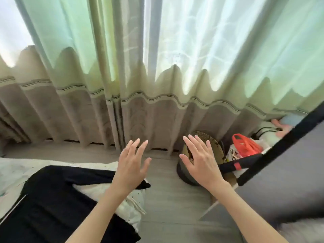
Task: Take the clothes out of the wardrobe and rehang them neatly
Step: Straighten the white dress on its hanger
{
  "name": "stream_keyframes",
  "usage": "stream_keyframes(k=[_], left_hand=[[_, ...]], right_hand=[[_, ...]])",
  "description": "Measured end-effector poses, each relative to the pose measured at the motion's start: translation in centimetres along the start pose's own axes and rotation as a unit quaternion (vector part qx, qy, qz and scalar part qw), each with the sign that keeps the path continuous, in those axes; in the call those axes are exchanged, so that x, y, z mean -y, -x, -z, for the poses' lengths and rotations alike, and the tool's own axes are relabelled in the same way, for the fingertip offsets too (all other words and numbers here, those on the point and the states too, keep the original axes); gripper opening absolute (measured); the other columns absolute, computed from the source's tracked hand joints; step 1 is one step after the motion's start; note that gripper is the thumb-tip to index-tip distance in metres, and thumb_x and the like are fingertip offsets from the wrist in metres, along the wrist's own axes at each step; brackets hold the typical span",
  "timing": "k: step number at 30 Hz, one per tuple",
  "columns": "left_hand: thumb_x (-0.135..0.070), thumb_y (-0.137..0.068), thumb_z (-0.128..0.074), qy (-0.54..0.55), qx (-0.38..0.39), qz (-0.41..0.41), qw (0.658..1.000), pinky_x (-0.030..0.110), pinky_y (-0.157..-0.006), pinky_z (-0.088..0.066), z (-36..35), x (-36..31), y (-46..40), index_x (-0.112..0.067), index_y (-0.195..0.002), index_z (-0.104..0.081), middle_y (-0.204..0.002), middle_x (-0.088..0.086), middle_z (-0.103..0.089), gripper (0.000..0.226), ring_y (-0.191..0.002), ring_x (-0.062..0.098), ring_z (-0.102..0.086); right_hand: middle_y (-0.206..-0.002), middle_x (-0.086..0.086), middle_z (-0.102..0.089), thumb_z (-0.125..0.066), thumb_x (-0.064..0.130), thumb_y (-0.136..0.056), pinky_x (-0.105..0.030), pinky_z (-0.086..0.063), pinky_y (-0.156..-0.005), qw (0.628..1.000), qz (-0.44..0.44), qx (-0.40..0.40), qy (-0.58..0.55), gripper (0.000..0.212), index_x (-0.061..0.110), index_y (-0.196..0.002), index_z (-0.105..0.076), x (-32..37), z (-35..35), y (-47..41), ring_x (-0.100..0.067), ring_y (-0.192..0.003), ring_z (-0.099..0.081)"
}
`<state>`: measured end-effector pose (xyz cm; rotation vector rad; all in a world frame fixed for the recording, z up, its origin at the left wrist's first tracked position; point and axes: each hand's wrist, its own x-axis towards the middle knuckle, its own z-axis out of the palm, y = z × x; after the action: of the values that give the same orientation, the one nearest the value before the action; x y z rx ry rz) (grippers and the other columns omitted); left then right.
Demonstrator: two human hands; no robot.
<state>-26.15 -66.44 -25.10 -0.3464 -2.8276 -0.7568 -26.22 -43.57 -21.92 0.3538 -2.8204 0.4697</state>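
a black garment [57, 204] lies spread on the white bed [10, 171]; a woven basket [216, 151] stands on the floor [168, 204].

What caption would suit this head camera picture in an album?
Both hands, left and right, held open and empty before a green curtain, black trousers lying on the bed at left.

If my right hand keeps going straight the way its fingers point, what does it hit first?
Probably the woven basket just beyond the fingertips of your right hand, or the curtain hanging behind it. The hand is open and holds nothing. Depth is unclear from one view, so it might pass above the basket.
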Motion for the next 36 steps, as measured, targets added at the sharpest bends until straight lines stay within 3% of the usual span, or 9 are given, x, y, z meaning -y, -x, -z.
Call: stream_keyframes(k=[3,7,11,13,17,21,24,27,36], left_hand=[[-0.046,-0.087,-0.033,0.017,0.042,-0.091,0.995,0.039,-0.106,-0.025,-3.5,-7.8,-1.1,-0.018,-0.138,-0.041,-0.141,0.011,-0.043,0.059,-0.134,0.033,-0.033],[-0.053,-0.084,-0.024,0.032,0.072,-0.178,0.981,0.036,-0.109,-0.015,-7.3,-16.7,-2.0,-0.021,-0.142,-0.035,-0.147,0.009,-0.035,0.067,-0.139,0.03,-0.023],[-0.048,-0.087,-0.033,0.064,0.109,-0.243,0.962,0.044,-0.108,-0.025,-12.0,-27.9,-0.6,-0.015,-0.138,-0.043,-0.143,0.011,-0.041,0.061,-0.136,0.035,-0.031],[-0.045,-0.092,-0.037,0.085,0.127,-0.273,0.95,0.043,-0.111,-0.021,-14.3,-33.0,0.7,-0.019,-0.141,-0.037,-0.147,0.007,-0.034,0.056,-0.14,0.031,-0.023],[-0.044,-0.097,-0.032,0.101,0.184,-0.329,0.921,0.035,-0.114,-0.012,-18.1,-41.1,1.7,-0.027,-0.146,-0.019,-0.154,0.0,-0.018,0.054,-0.143,0.022,-0.006],[-0.06,-0.08,-0.013,0.136,0.216,-0.363,0.896,0.036,-0.112,-0.018,-20.8,-47.6,1.4,-0.024,-0.144,-0.026,-0.152,0.002,-0.024,0.075,-0.142,0.023,-0.013],[-0.06,-0.075,-0.009,0.15,0.239,-0.385,0.879,0.039,-0.111,-0.023,-23.3,-51.7,0.8,-0.019,-0.141,-0.034,-0.147,0.004,-0.031,0.081,-0.14,0.025,-0.019],[-0.054,-0.082,-0.018,0.175,0.254,-0.422,0.852,0.042,-0.107,-0.033,-26.2,-55.8,-0.7,-0.014,-0.135,-0.044,-0.136,0.007,-0.044,0.07,-0.13,0.027,-0.036],[-0.019,-0.096,-0.044,0.242,0.315,-0.44,0.806,0.012,-0.097,-0.024,-33.6,-67.5,-7.4,-0.014,-0.132,-0.048,-0.131,0.004,-0.049,0.036,-0.122,0.019,-0.043]], right_hand=[[-0.144,-0.006,-0.043,-0.03,0.051,-0.088,-0.043,-0.01,-0.113,0.994,-0.096,-0.046,0.015,0.063,0.018,-0.139,-0.041,-6.1,3.9,5.8,-0.024,-0.138,-0.032],[-0.152,0.0,-0.029,-0.017,0.058,-0.084,-0.037,0.002,-0.113,0.976,-0.2,-0.065,0.05,0.071,0.023,-0.145,-0.029,-12.4,9.0,12.5,-0.017,-0.143,-0.018],[-0.153,0.001,-0.025,-0.007,0.062,-0.078,-0.037,0.002,-0.114,0.948,-0.294,-0.097,0.076,0.08,0.024,-0.146,-0.024,-19.4,14.3,20.7,-0.016,-0.144,-0.013],[-0.153,0.0,-0.025,-0.005,0.063,-0.076,-0.039,0.001,-0.116,0.933,-0.334,-0.1,0.086,0.083,0.024,-0.146,-0.024,-22.4,16.4,24.1,-0.016,-0.144,-0.013],[-0.154,-0.003,-0.024,-0.025,0.055,-0.092,-0.041,-0.002,-0.116,0.908,-0.387,-0.119,0.103,0.064,0.022,-0.146,-0.025,-27.0,20.1,29.4,-0.018,-0.144,-0.013],[-0.153,-0.004,-0.025,-0.033,0.045,-0.096,-0.042,-0.004,-0.116,0.888,-0.416,-0.143,0.131,0.057,0.02,-0.146,-0.026,-30.5,23.3,33.1,-0.018,-0.144,-0.015],[-0.155,-0.002,-0.019,-0.037,0.035,-0.099,-0.038,0.001,-0.116,0.871,-0.443,-0.149,0.153,0.054,0.021,-0.148,-0.02,-33.5,25.4,34.8,-0.016,-0.144,-0.009],[-0.156,0.0,-0.017,-0.035,0.036,-0.099,-0.032,0.004,-0.115,0.858,-0.461,-0.146,0.171,0.054,0.021,-0.148,-0.017,-36.8,26.8,35.6,-0.015,-0.145,-0.007],[-0.153,-0.004,-0.025,-0.035,0.032,-0.099,-0.038,0.003,-0.116,0.817,-0.504,-0.156,0.231,0.051,0.017,-0.146,-0.024,-47.5,30.4,32.3,-0.018,-0.144,-0.013]])
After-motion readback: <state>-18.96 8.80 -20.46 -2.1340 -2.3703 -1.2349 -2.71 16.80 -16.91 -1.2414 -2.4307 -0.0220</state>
